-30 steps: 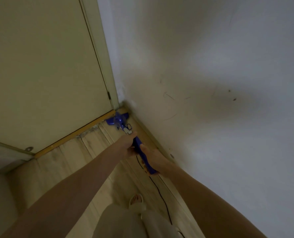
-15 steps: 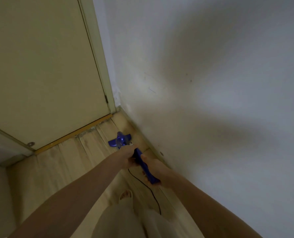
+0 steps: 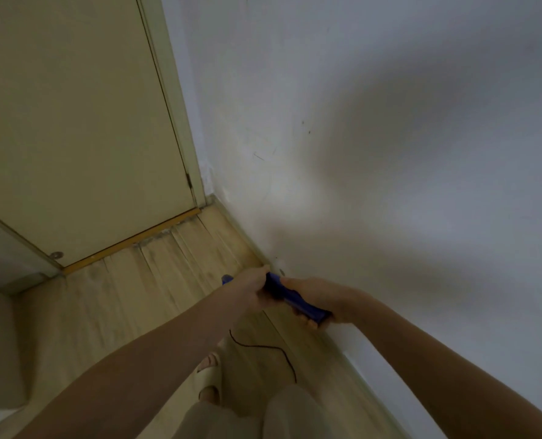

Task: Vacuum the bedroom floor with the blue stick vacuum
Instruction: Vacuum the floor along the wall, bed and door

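blue stick vacuum (image 3: 290, 297) sits between both hands in the head view, its handle running from upper left to lower right, just beside the white wall (image 3: 390, 153). i can see only the handle and a small blue tip at the left hand's far edge; the lower body and floor head are hidden behind the hands. left hand (image 3: 250, 289) grips the forward part of the handle, fingers curled round it. right hand (image 3: 318, 296) grips the rear part, thumb lying along the top and fingers wrapped underneath. a thin dark cord (image 3: 263, 346) trails from below the hands across the light wooden floor (image 3: 121, 296) toward my legs. one foot in a pale slide sandal (image 3: 211, 380) stands on the boards beneath the left forearm. a closed cream door (image 3: 73, 122) fills the upper left, with an orange-brown threshold strip (image 3: 130, 240) along its base. the skirting board (image 3: 342, 346) runs along the wall's foot.
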A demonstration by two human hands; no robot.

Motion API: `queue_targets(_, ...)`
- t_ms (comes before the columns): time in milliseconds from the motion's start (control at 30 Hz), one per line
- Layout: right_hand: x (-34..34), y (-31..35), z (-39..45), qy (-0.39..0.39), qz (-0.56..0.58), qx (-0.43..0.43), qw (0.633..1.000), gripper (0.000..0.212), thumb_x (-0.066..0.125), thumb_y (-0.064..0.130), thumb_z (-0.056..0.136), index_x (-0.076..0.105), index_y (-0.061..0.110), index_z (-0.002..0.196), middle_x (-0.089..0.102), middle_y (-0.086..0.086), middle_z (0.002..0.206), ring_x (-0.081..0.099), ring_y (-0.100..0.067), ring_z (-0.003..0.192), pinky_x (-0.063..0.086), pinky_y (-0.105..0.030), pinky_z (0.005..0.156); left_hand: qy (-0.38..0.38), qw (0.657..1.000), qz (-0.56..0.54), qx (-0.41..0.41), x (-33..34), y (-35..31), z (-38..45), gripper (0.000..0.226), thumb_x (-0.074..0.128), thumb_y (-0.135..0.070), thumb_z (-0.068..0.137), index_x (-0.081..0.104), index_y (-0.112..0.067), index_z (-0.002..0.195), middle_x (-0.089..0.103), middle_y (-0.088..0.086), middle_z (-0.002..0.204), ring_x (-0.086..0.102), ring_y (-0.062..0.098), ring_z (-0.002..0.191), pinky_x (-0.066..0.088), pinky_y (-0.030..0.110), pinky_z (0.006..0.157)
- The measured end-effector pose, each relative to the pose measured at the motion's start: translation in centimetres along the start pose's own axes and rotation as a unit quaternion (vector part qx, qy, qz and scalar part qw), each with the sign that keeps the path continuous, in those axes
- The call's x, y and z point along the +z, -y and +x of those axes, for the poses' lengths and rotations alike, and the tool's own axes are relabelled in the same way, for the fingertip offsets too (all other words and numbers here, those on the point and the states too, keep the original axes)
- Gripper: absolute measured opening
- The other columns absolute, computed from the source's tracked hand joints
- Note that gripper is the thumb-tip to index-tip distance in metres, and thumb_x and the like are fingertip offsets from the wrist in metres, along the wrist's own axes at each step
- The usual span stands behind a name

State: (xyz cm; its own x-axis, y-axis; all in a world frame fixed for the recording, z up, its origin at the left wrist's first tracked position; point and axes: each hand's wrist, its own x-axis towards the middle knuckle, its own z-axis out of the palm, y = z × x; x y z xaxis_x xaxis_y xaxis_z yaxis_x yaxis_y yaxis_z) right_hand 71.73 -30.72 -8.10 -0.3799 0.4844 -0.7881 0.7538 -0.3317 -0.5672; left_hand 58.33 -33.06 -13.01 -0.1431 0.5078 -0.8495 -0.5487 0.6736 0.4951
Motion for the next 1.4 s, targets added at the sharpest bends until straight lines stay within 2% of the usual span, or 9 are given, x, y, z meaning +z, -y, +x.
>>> queue_targets(133, -0.2, -1.0, 0.0, -0.024, -0.043, 0.001, 0.999, 0.052, 0.033, 0.053, 0.101, 0.052, 0.005, 0.095, 0.053, -0.003, 0.067, 0.049, -0.009, 0.040, 0.038, -0.017, 0.036, 0.005, 1.000, 0.003, -0.011, 0.7, 0.6, 0.0, 0.037, 0.043, -0.022, 0.103, 0.041, 0.000, 0.133, 0.056, 0.018, 0.110, 0.058, 0.031, 0.101, 0.050, 0.042, 0.074)
queue_targets(300, 1.9, -3.0, 3.1, -0.022, -0.050, 0.010, 0.998, 0.057, 0.031, 0.061, 0.098, 0.055, 0.010, 0.088, 0.058, -0.003, 0.069, 0.053, -0.013, 0.048, 0.045, -0.024, 0.049, -0.016, 0.999, 0.001, -0.037, -0.3, 1.2, 1.3, 0.039, 0.043, -0.021, 0.103, 0.040, 0.002, 0.134, 0.053, 0.020, 0.127, 0.055, 0.033, 0.115, 0.048, 0.043, 0.089)
queue_targets(467, 3.8, -2.8, 6.9, -0.013, -0.058, -0.012, 0.998, 0.058, 0.027, 0.060, 0.099, 0.054, 0.010, 0.085, 0.056, -0.004, 0.069, 0.051, -0.013, 0.051, 0.044, -0.025, 0.055, -0.031, 0.999, -0.017, -0.027, -2.3, 0.9, 3.3, 0.027, 0.046, -0.019, 0.101, 0.045, -0.002, 0.123, 0.056, 0.016, 0.106, 0.056, 0.026, 0.082, 0.047, 0.037, 0.082)
queue_targets(567, 4.6, -1.0, 9.0, -0.014, -0.065, -0.026, 0.997, 0.054, 0.026, 0.058, 0.100, 0.050, 0.015, 0.077, 0.054, -0.004, 0.069, 0.048, -0.016, 0.055, 0.041, -0.028, 0.062, -0.041, 0.999, -0.032, -0.014, -3.9, -0.7, 5.0, 0.028, 0.046, -0.023, 0.101, 0.046, -0.005, 0.123, 0.055, 0.015, 0.111, 0.056, 0.025, 0.083, 0.048, 0.038, 0.077)
queue_targets(767, 5.2, 3.4, 13.8, -0.019, -0.038, -0.020, 0.999, 0.054, 0.025, 0.058, 0.100, 0.048, 0.015, 0.075, 0.052, -0.004, 0.066, 0.048, -0.014, 0.052, 0.040, -0.024, 0.053, -0.041, 0.999, -0.031, -0.004, -6.8, -5.5, 9.2, 0.030, 0.047, -0.025, 0.101, 0.046, -0.005, 0.122, 0.057, 0.017, 0.119, 0.058, 0.026, 0.089, 0.050, 0.039, 0.076)
queue_targets(1033, 7.0, 11.9, 22.5, -0.014, 0.031, 0.007, 0.999, 0.053, 0.032, 0.061, 0.098, 0.050, 0.014, 0.080, 0.054, -0.004, 0.068, 0.050, -0.015, 0.052, 0.041, -0.025, 0.050, -0.053, 0.998, -0.010, 0.014, -12.6, -14.2, 14.7, 0.033, 0.050, -0.029, 0.100, 0.050, -0.004, 0.121, 0.060, 0.017, 0.114, 0.060, 0.029, 0.092, 0.053, 0.040, 0.072)
queue_targets(1133, 8.4, 15.6, 24.3, -0.002, 0.047, -0.007, 0.999, 0.051, 0.030, 0.059, 0.099, 0.050, 0.015, 0.084, 0.055, -0.003, 0.065, 0.052, -0.011, 0.044, 0.043, -0.021, 0.042, -0.069, 0.997, -0.002, 0.022, -15.2, -17.5, 16.0, 0.031, 0.050, -0.031, 0.100, 0.052, -0.003, 0.114, 0.063, 0.015, 0.098, 0.061, 0.026, 0.082, 0.054, 0.037, 0.066)
queue_targets(1267, 10.1, 19.7, 26.7, -0.005, 0.065, -0.023, 0.998, 0.059, 0.030, 0.061, 0.098, 0.055, 0.007, 0.097, 0.058, -0.003, 0.064, 0.054, -0.013, 0.046, 0.045, -0.026, 0.050, -0.067, 0.997, 0.008, 0.026, -18.6, -21.3, 17.3, 0.035, 0.051, -0.034, 0.099, 0.054, -0.004, 0.116, 0.064, 0.013, 0.093, 0.062, 0.027, 0.088, 0.055, 0.040, 0.079)
queue_targets(1400, 11.2, 22.0, 27.0, -0.004, 0.061, -0.019, 0.998, 0.061, 0.030, 0.058, 0.099, 0.055, 0.003, 0.110, 0.056, -0.003, 0.066, 0.052, -0.011, 0.044, 0.042, -0.023, 0.046, -0.065, 0.998, 0.004, 0.027, -20.5, -23.0, 17.3, 0.036, 0.051, -0.034, 0.099, 0.055, -0.005, 0.118, 0.065, 0.012, 0.092, 0.062, 0.028, 0.093, 0.053, 0.041, 0.086)
